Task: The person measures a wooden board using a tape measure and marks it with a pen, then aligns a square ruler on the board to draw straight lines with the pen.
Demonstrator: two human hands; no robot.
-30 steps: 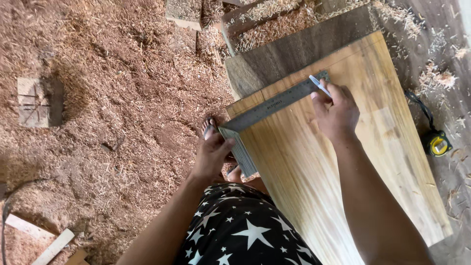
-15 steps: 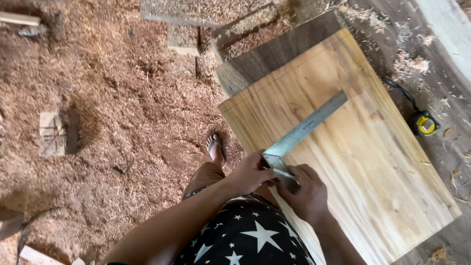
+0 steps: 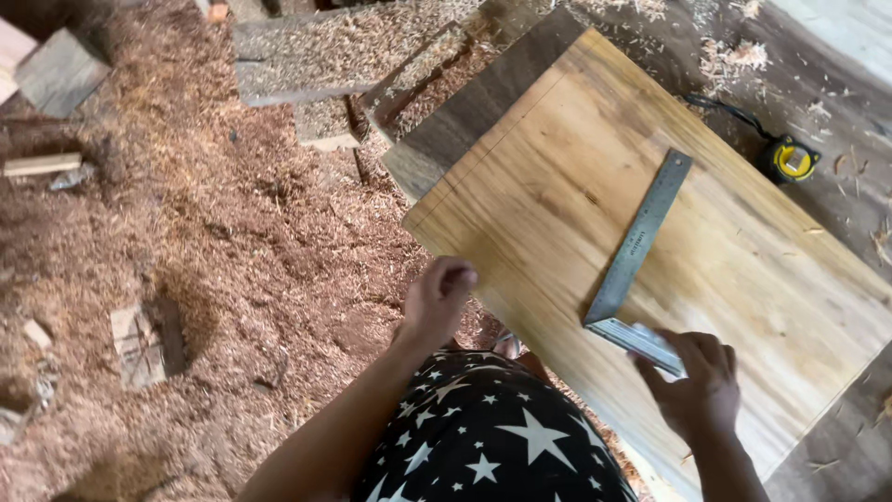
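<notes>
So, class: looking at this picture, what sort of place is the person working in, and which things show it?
Most likely a woodworking shop. Sawdust and shavings cover the floor, a steel try square lies on a large wooden board, and a yellow tape measure sits nearby.
</notes>
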